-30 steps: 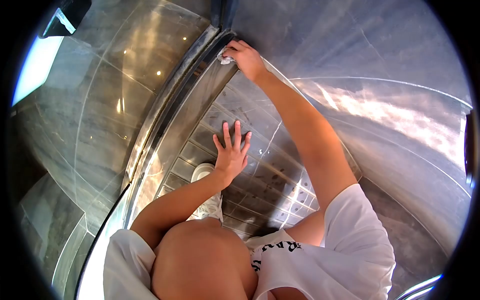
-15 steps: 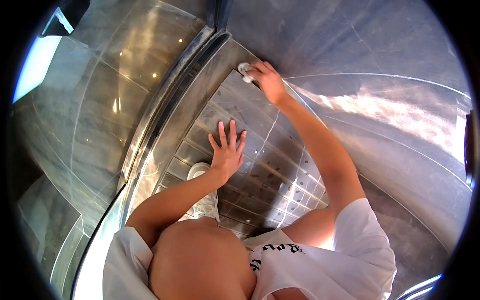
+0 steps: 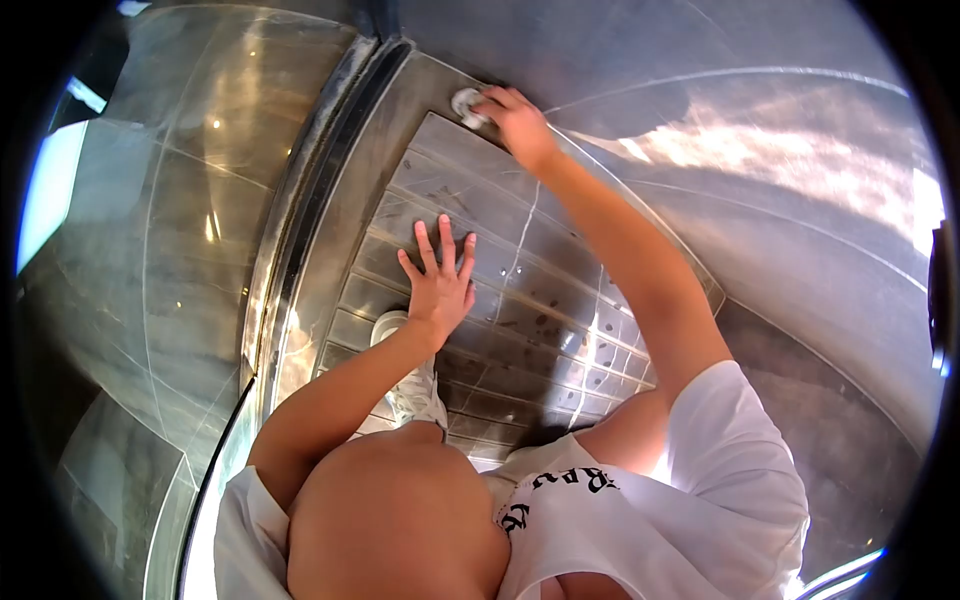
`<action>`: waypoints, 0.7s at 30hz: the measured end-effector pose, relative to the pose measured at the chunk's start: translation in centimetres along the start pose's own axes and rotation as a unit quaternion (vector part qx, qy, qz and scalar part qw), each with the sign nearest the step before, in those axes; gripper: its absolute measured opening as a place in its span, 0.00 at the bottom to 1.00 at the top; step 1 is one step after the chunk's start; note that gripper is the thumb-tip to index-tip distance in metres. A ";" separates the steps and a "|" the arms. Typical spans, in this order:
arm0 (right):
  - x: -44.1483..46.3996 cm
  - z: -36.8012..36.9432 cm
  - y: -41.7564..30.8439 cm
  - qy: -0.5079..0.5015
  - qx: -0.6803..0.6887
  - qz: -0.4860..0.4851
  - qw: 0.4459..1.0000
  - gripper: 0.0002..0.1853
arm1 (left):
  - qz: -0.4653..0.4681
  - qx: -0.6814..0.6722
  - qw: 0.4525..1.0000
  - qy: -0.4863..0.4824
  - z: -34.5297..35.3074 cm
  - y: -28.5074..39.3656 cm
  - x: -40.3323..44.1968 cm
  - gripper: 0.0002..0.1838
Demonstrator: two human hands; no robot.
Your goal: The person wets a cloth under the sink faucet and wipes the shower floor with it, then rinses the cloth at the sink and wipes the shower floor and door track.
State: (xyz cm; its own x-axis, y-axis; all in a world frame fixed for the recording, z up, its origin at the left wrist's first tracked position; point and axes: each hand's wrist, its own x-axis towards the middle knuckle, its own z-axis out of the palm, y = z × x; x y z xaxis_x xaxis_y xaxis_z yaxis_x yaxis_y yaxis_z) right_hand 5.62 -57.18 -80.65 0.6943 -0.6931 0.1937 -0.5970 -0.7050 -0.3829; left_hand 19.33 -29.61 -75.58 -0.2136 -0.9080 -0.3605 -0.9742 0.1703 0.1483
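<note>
My left hand [image 3: 440, 285] lies flat with its fingers spread on a grey, grooved floor panel [image 3: 455, 170]. My right hand [image 3: 518, 122] reaches to the panel's far corner, fingers closed on a crumpled white wad [image 3: 467, 106]. Whether the wad is cloth or paper cannot be made out. It rests on the narrow border between the raised panel and the wall. Part of it is hidden by my fingers.
Along the left runs a curved dark track [image 3: 310, 215] beside a grey stone-patterned surface [image 3: 200, 180]. A grey wall [image 3: 650, 50] rises at the far right. Dark wet-looking spots [image 3: 545, 325] mark the panel. My white shoe [image 3: 415, 395] stands on it.
The camera view has shifted, so everything sits somewhat higher and further left. My right hand still holds the white wad near the same corner, and my left hand stays flat on the panel.
</note>
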 end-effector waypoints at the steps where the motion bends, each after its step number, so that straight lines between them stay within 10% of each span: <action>1: -3.0 -1.0 0.8 0.009 -0.007 0.008 1.000 0.19 | -0.001 0.004 1.000 -0.002 0.0 0.1 0.0 0.42; 8: -20.5 -7.9 4.9 0.027 -0.036 0.138 0.989 0.22 | 0.012 -0.034 0.999 -0.016 -0.2 0.1 -0.2 0.42; 11: -22.0 -9.7 5.1 0.015 0.109 0.356 0.928 0.19 | 0.016 -0.038 0.999 -0.017 -0.7 0.0 0.0 0.41; 13: -21.1 -11.0 4.4 0.099 0.581 0.480 0.650 0.16 | 0.018 -0.091 0.995 -0.024 -1.6 -0.1 0.0 0.39; 15: -20.5 -12.8 2.2 0.114 0.786 0.347 0.499 0.24 | 0.010 -0.104 0.994 -0.020 -2.9 0.1 -0.1 0.34; 19: -19.0 -16.3 -3.5 0.107 0.917 0.210 0.322 0.31 | 0.049 -0.166 0.981 0.085 -7.8 1.4 1.2 0.26; 21: -18.7 -17.4 -6.0 0.080 0.919 0.219 0.317 0.30 | -0.048 -0.452 0.890 -0.041 -11.6 3.2 1.4 0.22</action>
State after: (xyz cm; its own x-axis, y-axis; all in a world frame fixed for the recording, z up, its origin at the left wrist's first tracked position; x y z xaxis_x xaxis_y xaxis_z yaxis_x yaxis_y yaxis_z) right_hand -10.82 -42.60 -66.26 0.5900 -0.7665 -0.2537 0.7232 0.6414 -0.2560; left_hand 16.77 -34.74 -64.95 -0.1736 -0.8649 -0.4710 -0.5398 -0.3164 0.7801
